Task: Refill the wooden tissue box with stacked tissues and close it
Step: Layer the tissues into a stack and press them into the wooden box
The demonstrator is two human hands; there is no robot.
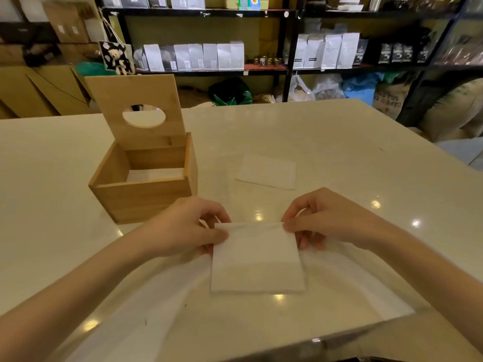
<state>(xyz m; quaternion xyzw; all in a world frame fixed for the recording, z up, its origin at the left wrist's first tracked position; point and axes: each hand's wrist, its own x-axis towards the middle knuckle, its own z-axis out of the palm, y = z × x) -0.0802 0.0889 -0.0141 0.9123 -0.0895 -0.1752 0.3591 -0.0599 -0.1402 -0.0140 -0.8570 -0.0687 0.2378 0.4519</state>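
Observation:
The wooden tissue box [141,197] stands on the pale table [339,142], left of centre. Its hinged lid [136,95] with an oval hole is swung up and leans back. White tissues [156,174] lie low inside the box. I hold a folded white tissue [257,259] just above the table near the front edge. My left hand [183,228] pinches its top left corner and my right hand [326,218] pinches its top right corner. Another flat tissue [266,171] lies on the table to the right of the box.
Behind the table stand black shelves [290,43] with white and black bags, cardboard boxes [39,92] at the left and sacks [392,100] on the floor at the right. The table's front edge runs across the lower right corner.

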